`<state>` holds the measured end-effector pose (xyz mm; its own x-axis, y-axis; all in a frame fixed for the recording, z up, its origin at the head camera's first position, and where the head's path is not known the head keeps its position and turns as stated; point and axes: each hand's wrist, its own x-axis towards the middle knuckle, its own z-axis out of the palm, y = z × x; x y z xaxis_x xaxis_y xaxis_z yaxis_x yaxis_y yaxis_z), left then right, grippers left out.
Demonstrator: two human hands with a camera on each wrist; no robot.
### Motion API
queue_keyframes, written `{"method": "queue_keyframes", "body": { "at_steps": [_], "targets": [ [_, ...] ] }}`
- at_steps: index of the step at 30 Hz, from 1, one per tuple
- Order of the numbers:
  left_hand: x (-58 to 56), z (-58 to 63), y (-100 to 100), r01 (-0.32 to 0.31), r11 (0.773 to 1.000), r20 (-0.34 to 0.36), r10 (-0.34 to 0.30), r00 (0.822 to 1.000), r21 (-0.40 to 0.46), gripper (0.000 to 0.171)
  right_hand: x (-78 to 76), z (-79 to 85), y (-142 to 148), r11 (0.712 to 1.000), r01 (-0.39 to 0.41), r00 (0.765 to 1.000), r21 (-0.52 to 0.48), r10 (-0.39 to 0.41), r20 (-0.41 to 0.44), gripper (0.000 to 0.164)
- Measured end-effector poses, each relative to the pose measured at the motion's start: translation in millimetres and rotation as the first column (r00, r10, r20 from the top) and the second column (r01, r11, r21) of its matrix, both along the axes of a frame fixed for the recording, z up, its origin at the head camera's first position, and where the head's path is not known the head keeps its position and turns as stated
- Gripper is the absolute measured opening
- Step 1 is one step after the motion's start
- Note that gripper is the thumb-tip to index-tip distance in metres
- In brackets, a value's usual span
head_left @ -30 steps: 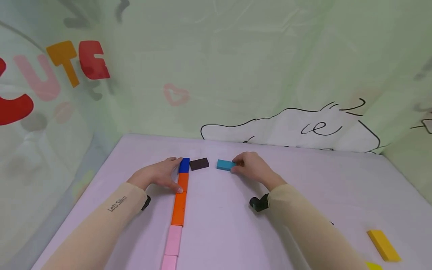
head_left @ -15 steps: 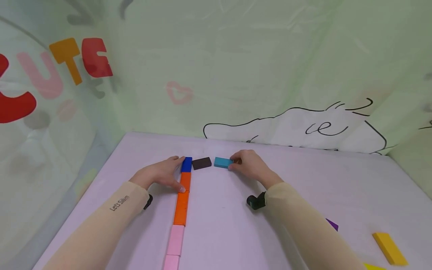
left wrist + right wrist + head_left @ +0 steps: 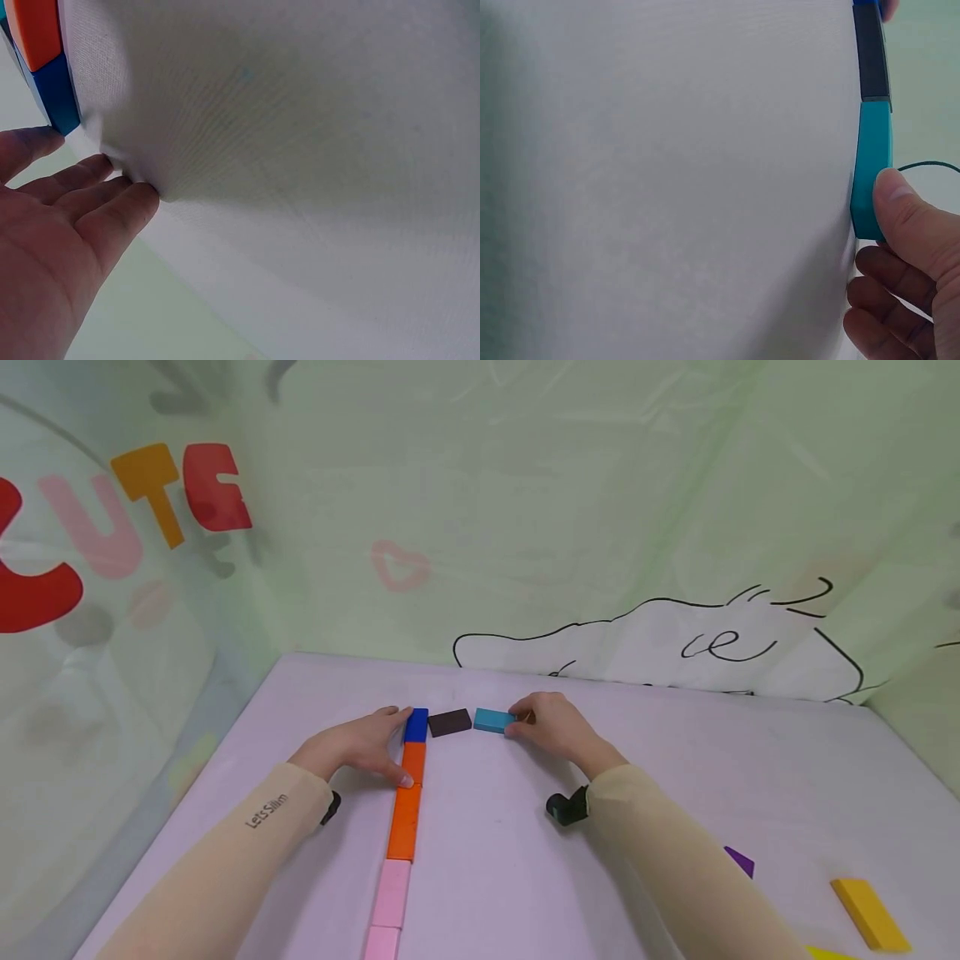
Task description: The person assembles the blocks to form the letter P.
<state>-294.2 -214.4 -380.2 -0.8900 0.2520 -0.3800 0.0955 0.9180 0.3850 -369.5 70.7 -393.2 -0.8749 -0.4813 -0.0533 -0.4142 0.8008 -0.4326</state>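
Observation:
My right hand (image 3: 555,727) pinches the right end of a teal block (image 3: 492,720) between thumb and fingers. The teal block lies flat, its left end right against or almost against a dark brown block (image 3: 450,722); in the right wrist view their ends appear to meet. Left of the brown block is a blue block (image 3: 417,725), which heads a row with orange blocks (image 3: 405,823) and pink blocks (image 3: 392,893). With fingers spread, my left hand (image 3: 360,745) rests along this row, a fingertip at the blue block (image 3: 58,94) and the thumb on the orange.
A yellow block (image 3: 870,914) lies at the lower right of the table (image 3: 487,877). Near the right sleeve, a purple piece (image 3: 740,861) and a bright yellow one (image 3: 828,953) show partly. A printed curtain (image 3: 562,510) rises behind the table's far edge.
My right hand has slid the teal block left, narrowing the gap to the brown block. The left hand stays at the row. The purple piece has come into sight as the view shifted slightly.

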Motion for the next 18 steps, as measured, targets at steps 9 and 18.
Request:
{"method": "queue_keyframes", "body": {
  "at_steps": [9,18],
  "targets": [
    [1.7,1.4,0.9,0.001,1.0,0.0,-0.001,1.0,-0.002,0.107,-0.2,0.8,-1.8,1.0,-0.002,1.0,0.011,0.002,-0.007,0.036],
    [1.3,1.4,1.7,-0.016,1.0,0.004,0.016,1.0,0.001,0.106,2.7,2.7,-2.5,1.0,0.0,1.0,0.014,0.0,-0.004,0.036]
  ]
}}
